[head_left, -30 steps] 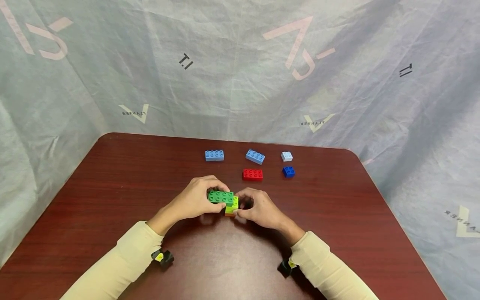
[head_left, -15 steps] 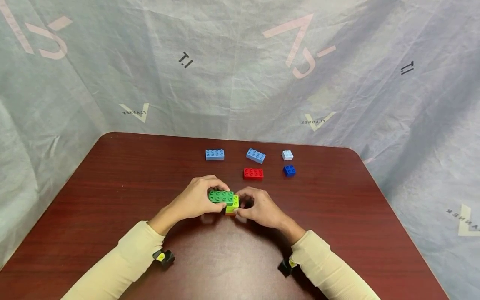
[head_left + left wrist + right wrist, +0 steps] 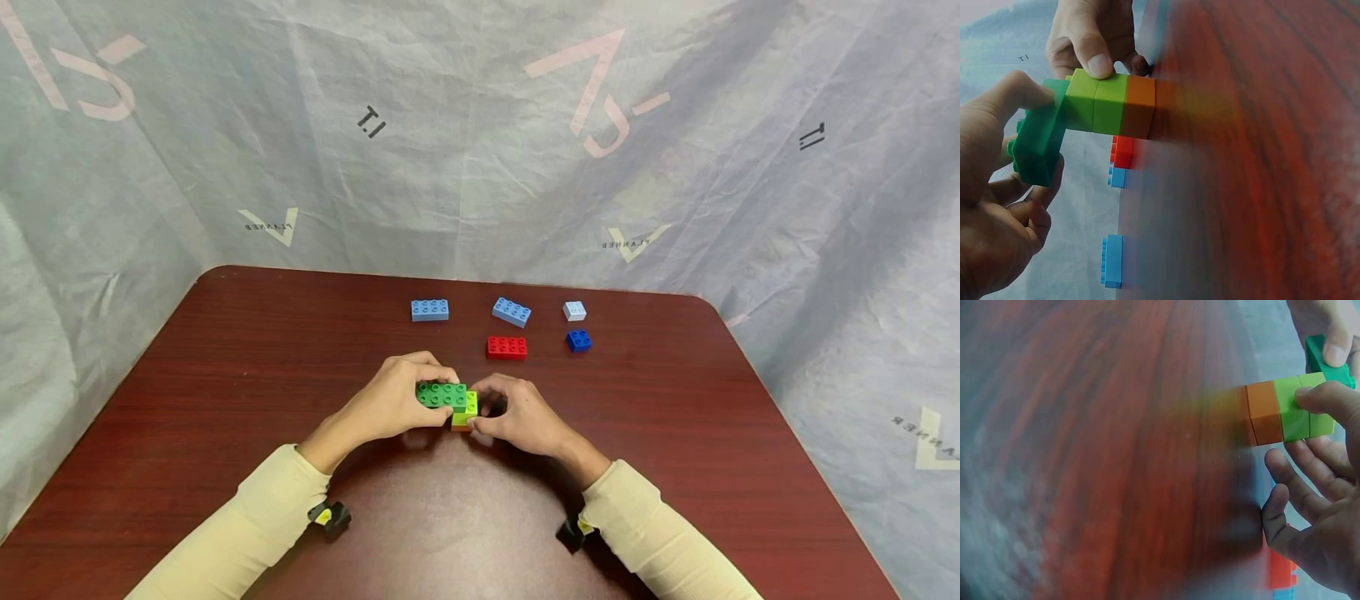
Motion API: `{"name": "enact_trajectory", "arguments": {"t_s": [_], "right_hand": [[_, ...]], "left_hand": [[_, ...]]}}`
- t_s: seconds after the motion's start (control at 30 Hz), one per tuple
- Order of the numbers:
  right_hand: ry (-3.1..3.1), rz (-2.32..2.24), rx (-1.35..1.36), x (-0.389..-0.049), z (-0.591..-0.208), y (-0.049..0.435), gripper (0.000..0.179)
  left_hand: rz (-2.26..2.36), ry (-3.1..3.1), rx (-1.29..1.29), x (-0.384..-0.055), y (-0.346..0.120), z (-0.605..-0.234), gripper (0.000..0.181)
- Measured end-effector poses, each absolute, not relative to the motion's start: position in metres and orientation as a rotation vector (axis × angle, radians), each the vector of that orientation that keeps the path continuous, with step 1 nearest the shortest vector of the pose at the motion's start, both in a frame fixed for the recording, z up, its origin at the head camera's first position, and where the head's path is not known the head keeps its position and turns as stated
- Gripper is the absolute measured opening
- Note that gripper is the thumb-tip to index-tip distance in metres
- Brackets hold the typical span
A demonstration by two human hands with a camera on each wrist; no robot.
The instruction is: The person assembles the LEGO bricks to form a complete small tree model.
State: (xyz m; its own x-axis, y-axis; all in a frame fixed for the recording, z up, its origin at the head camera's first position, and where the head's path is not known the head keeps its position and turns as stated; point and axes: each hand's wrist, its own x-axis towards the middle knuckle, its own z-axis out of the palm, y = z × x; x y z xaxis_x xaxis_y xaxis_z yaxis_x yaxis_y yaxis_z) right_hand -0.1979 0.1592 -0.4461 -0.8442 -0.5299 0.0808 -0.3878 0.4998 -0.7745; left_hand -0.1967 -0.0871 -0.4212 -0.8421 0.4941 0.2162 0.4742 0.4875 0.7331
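In the head view, the left hand (image 3: pixel 397 397) is gripping a green brick (image 3: pixel 442 397), the right hand (image 3: pixel 525 418) pinching two lime bricks (image 3: pixel 470 403) under its end, a dark-blue brick (image 3: pixel 578 340) lying beyond. The left wrist view is exposing the lime seam and orange brick (image 3: pixel 1139 109) more clearly; the right wrist view, a thumb (image 3: pixel 1338 400) pressing lime. Both hands are staying nearly as half a second ago. The stack is standing on a red-brown table (image 3: pixel 480 517), printed grey cloth (image 3: pixel 465 175) hanging behind.

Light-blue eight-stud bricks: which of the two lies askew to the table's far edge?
The right brick, behind the red brick; the left brick lies nearly parallel.
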Motion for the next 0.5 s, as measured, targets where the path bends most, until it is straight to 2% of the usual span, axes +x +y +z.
{"name": "enact_trajectory", "arguments": {"t_s": [0.5], "right_hand": [[2.561, -1.267, -0.784, -0.1972, -0.4438, 0.1594, 0.035]], "left_hand": [[1.271, 2.697, 0.87, -0.1967, -0.0871, -0.4167, 0.024]]}}
